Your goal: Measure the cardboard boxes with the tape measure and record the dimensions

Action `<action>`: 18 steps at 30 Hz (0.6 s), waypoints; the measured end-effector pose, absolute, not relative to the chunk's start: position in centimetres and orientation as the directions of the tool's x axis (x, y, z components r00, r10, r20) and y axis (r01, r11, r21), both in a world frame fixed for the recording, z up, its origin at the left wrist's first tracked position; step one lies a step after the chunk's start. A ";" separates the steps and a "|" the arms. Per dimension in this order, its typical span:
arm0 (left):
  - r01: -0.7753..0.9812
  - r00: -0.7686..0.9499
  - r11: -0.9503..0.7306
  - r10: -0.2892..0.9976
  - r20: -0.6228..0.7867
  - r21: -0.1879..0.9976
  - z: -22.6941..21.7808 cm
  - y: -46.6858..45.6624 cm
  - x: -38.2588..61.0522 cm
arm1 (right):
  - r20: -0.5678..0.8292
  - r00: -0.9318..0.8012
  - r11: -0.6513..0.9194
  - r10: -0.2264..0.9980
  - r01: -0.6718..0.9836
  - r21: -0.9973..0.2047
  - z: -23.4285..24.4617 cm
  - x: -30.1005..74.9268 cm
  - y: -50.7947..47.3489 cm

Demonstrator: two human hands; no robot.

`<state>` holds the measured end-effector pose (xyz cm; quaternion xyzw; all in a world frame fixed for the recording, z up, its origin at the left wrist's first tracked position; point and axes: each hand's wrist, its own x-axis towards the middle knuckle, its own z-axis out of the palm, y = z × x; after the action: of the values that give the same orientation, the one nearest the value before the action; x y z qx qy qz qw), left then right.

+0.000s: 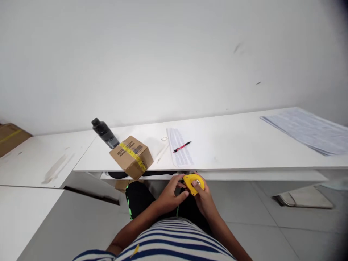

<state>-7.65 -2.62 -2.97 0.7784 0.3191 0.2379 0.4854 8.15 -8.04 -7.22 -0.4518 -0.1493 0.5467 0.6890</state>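
Bright yellow marks the tape measure (189, 179), set off by a shirt (176, 243) in navy-and-white stripes with a small yellow motif (135, 250) and black trousers (140, 199) edged in vivid green. The desk (236, 145) is white, the wall (163, 61) pale grey-white with dark smudges. A brown cardboard box (129, 163) wears black print and a yellow tape strip (132, 154); the bottle (104, 132) is black, the pen (182, 146) red and black, the floor tiles (244, 203) grey.

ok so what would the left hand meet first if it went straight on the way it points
Most likely the yellow tape measure in the right hand; the left hand's fingers point towards it, perhaps already touching, though depth is unclear.
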 end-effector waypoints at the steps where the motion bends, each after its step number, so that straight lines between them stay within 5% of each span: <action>1: 0.268 0.700 -0.356 0.711 0.073 0.895 -2.9 -2.2 -7.5 | -0.311 0.354 -0.001 0.882 -0.659 -0.752 -7.3 8.5 -8.3; 9: 0.288 0.826 -0.738 0.513 0.231 0.610 -4.2 -0.5 -5.8 | -0.478 0.237 -0.175 0.846 -0.724 -0.668 -8.4 11.1 -9.8; 18: 0.442 0.700 -0.774 0.614 0.366 0.453 -7.0 -0.8 -5.0 | -0.240 0.246 -0.112 0.939 -0.441 -0.890 -9.5 11.6 -8.5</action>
<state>-4.96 -0.78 -6.95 0.9065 0.2912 0.2557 0.1675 11.65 -8.54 -9.54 -0.4927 -0.2527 0.5596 0.6166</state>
